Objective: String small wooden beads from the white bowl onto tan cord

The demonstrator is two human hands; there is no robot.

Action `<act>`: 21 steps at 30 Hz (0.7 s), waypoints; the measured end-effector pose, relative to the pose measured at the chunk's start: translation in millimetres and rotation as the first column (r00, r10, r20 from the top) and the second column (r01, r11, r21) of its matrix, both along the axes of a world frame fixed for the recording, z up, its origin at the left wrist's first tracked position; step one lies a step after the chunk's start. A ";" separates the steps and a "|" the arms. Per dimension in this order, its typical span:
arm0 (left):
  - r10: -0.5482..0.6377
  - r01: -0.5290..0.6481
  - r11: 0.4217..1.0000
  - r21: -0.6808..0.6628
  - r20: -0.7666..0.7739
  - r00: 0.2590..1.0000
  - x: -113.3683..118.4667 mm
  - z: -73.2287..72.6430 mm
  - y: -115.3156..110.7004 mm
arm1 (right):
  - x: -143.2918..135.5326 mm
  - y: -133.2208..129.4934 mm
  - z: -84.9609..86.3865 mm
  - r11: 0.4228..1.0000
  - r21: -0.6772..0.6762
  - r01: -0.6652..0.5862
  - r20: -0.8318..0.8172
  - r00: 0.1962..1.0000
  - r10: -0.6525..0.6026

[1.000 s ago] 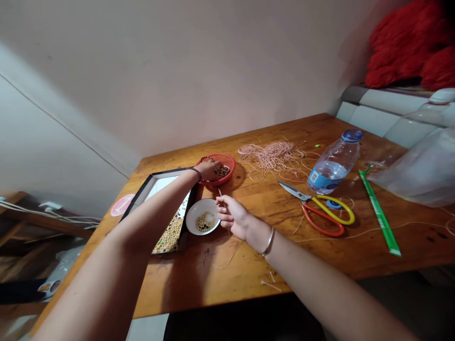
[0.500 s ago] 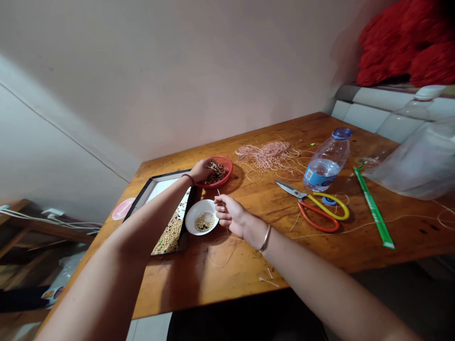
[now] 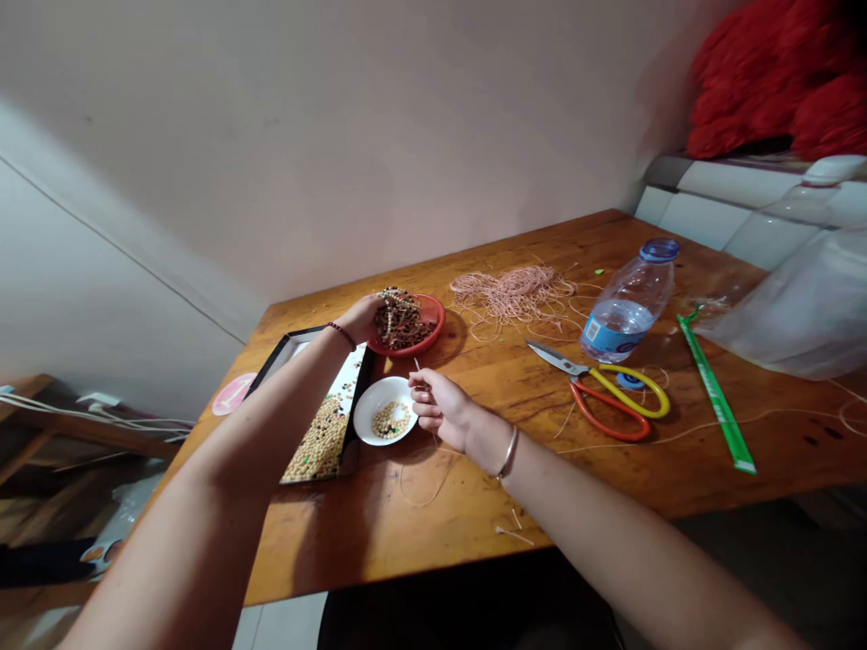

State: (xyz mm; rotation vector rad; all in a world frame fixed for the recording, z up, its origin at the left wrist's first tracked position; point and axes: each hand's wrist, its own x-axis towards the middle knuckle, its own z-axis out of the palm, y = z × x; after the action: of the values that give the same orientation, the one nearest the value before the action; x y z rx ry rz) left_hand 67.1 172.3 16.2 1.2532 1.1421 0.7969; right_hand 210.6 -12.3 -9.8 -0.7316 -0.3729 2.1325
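My left hand (image 3: pixel 362 318) is at the red plastic basket (image 3: pixel 433 341), closed on a bunch of beaded strands (image 3: pixel 398 307) at its left rim. More strands lie in the basket below. My right hand (image 3: pixel 440 406) pinches a thin pale cord (image 3: pixel 416 365), whose tip sticks up above the fingers. The cord loops down onto the table under the hand. Just left of that hand stands a white bowl (image 3: pixel 366 424) with loose cream and dark beads in it. Beneath my left forearm, a black-rimmed tray (image 3: pixel 364 375) holds many small beads (image 3: pixel 318 442).
On the wooden table (image 3: pixel 474 533) lie a pink cord tangle (image 3: pixel 511 293), scissors (image 3: pixel 613 388) with yellow and orange handles, and a green strip (image 3: pixel 718 397). A water bottle (image 3: pixel 627 311) stands behind the scissors. A clear plastic bag (image 3: pixel 799 307) sits at the right.
My left hand has drawn back slightly leftward and up, lifting the bunch of beaded strands above the basket's rim. My right hand stays in place with the cord.
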 end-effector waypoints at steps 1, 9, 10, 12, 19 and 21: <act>-0.001 0.002 1.000 -0.023 0.029 1.000 0.4 2.3 -0.2 | 0.0 -0.1 -0.2 1.000 -0.001 0.000 0.000 1.000 0.000; -0.056 0.097 0.989 -0.114 0.318 0.947 3.1 19.6 -5.6 | -0.6 0.1 -0.7 1.000 0.000 0.004 0.012 1.000 -0.004; -0.061 0.107 0.987 -0.122 0.331 0.941 3.6 21.1 -7.1 | -0.6 0.2 -0.8 1.000 0.002 0.002 0.012 1.000 -0.002; -0.066 0.118 0.984 -0.130 0.350 0.934 4.8 23.1 -10.2 | -0.3 0.4 -1.2 1.000 0.005 -0.002 0.008 1.000 0.002; -0.048 0.067 0.996 -0.052 0.304 0.952 6.7 19.9 -11.0 | 0.0 0.8 -1.8 1.000 0.011 0.000 0.006 1.000 0.000; -0.049 0.056 0.998 -0.014 0.284 0.958 6.1 17.5 -9.3 | 0.0 0.7 -1.2 1.000 0.011 0.001 0.007 1.000 -0.001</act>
State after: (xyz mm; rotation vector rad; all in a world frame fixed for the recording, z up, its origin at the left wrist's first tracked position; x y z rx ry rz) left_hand 73.2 163.0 33.7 1.1052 0.8796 0.8899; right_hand 210.6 -11.6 -11.0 -0.7326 -0.3874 2.1258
